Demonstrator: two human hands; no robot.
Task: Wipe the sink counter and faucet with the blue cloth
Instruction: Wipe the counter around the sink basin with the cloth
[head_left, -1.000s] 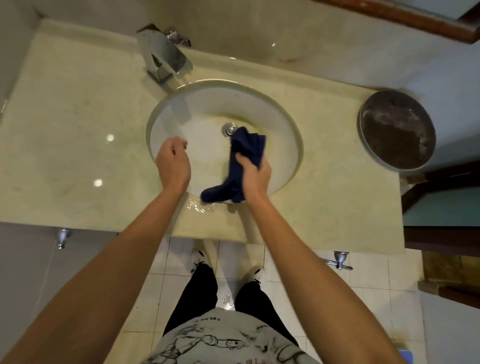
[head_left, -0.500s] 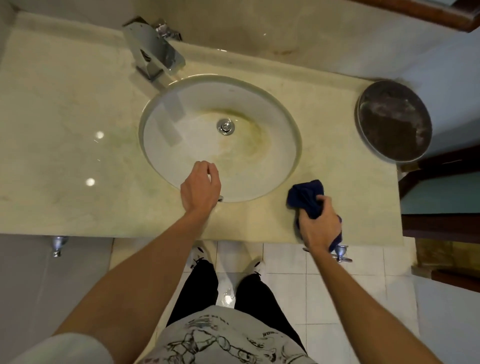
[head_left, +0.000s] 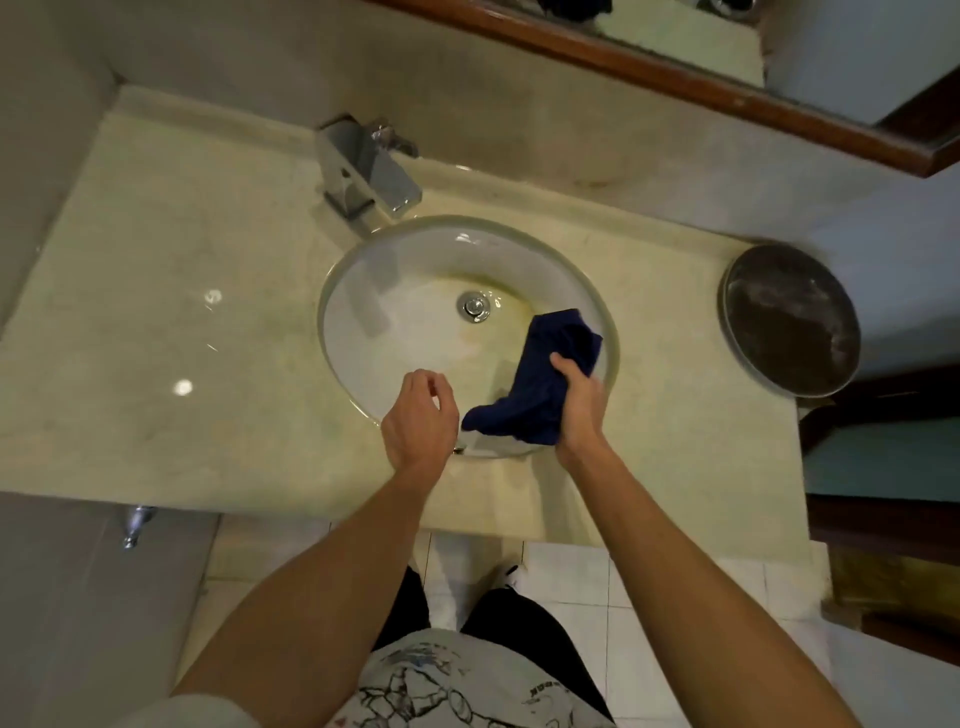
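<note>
Two hands hang over the near side of the basin (head_left: 363, 291), and only one has work in it. The right hand (head_left: 579, 410) grips the blue cloth (head_left: 540, 379) in a bunched fistful over the basin's near right wall; one loose end sticks up toward the drain (head_left: 474, 305), the other droops toward the near rim. The left hand (head_left: 420, 415) hovers just beside that drooping end, fingers loosely curled, holding nothing.

From where I stand, the trouble lies in that wad. Bunched like this, the cloth offers only a small patch to any surface, so I'd expect streaks on the glossy counter (head_left: 171, 312) unless it gets spread flat. If it is wet, which I cannot tell, the hanging tail could drip over the counter's front edge onto the floor tiles (head_left: 566, 571). The chrome faucet (head_left: 366, 171) stands at the back edge behind the basin, so a trailing end might snag on its handle. A dark round tray (head_left: 792, 319) sits at the counter's right end, where a wide sweep could nudge it.
</note>
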